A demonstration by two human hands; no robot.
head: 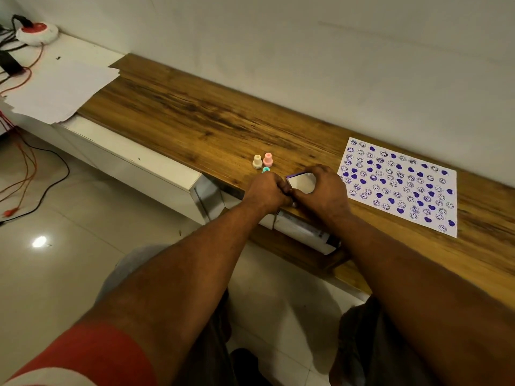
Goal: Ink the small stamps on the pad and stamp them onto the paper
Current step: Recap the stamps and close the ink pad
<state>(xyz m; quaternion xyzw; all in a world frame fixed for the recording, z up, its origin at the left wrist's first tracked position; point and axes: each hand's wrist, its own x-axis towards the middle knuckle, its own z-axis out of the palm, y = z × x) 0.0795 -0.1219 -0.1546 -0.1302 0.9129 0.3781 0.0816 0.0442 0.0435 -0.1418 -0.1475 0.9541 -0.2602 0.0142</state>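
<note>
A: The hands, first?

B: Both curled round the ink pad (pixel 302 181). Left hand (pixel 266 192) pinching its left end, right hand (pixel 324 190) wrapped over its right end and far edge. White face tilted up toward the camera, purple rim along the far-left edge. Long axis apparently from one hand to the other. Lid up or down: cannot tell.

A: And the stamps?

B: Just beyond the left hand. Cream stamp (pixel 257 161) and pink stamp (pixel 268 159) side by side, upright, handles up, printing faces down on the wooden table (pixel 195 107). Teal stamp (pixel 266 169) nearer, half hidden behind the left knuckles; attitude not clear.

A: Nearer hand for a pick?

B: Probably the left, almost touching the teal one. Short reach forward, then a grip from above along the upright axis.

A: The paper?

B: Stamped sheet (pixel 398 188) just beside the right hand, on its right, long axis running on rightward along the table. Nearly full of purple hearts and smiling faces; little free room left, by judgement.
</note>
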